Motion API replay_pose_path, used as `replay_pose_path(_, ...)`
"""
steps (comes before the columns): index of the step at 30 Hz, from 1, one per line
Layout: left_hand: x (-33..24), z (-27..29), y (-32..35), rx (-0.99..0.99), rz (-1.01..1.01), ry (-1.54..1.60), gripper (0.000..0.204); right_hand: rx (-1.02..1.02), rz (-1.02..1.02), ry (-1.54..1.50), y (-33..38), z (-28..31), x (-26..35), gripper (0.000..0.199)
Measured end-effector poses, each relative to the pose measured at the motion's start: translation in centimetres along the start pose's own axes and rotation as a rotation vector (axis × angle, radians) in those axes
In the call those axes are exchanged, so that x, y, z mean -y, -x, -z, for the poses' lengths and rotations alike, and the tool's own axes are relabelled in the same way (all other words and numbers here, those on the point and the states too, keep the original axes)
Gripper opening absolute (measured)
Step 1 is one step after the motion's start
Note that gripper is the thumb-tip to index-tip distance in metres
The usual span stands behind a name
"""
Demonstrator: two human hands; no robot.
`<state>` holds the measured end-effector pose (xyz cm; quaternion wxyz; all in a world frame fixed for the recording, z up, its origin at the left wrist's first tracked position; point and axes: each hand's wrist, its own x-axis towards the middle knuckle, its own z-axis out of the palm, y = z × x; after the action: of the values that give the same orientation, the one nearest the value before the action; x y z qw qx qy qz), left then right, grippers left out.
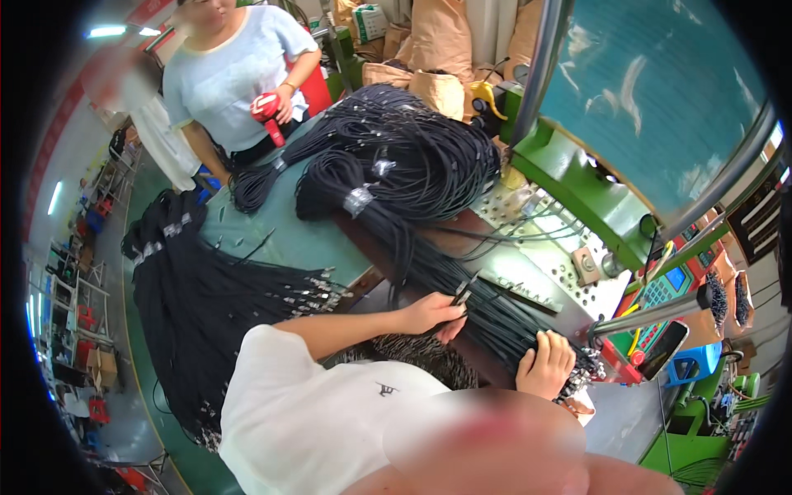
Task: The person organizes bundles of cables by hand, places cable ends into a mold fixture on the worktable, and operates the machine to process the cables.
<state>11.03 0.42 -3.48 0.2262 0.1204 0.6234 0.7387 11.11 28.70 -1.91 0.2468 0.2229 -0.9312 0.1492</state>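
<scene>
The left hand (437, 315), near the centre of the frame, was closed around a slim dark object (464, 290), too small to identify. The right hand (547, 365), right of lower centre, rested with bent fingers over the black cable bundle (503, 318); whether it gripped any strands could not be told. This bundle ran diagonally from the centre toward the lower right, where metal connectors (589, 369) lay just beside the right hand. A larger cable pile (429, 140) occupied the upper centre, and a fanned cable bunch (186, 280) the left. At upper left, a co-worker (235, 74) held a red object (266, 107).
</scene>
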Motion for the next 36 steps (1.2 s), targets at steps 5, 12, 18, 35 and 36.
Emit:
replay_pose_path(5,0.7,0.1,-0.1,-0.009,-0.051,0.072,0.036,-0.092,0.026,-0.002,0.5,-0.5,0.3,0.030)
replay_pose_path(12,1.4,0.0,-0.1,-0.005,-0.057,0.112,0.034,-0.049,0.038,0.045,0.9,-0.8,0.1,0.031)
replay_pose_path(18,1.4,0.8,-0.2,0.064,-0.052,0.160,0.033,-0.025,0.058,0.059,0.5,-0.7,0.1,0.030)
replay_pose_path(35,1.4,0.5,-0.8,0.031,0.025,0.268,0.035,-0.033,0.060,-0.017,-5.0,0.5,0.7,0.021)
replay_pose_path(36,1.2,0.3,-0.9,0.013,0.053,0.300,0.035,0.031,0.096,-0.045,-6.0,-0.1,0.8,0.020)
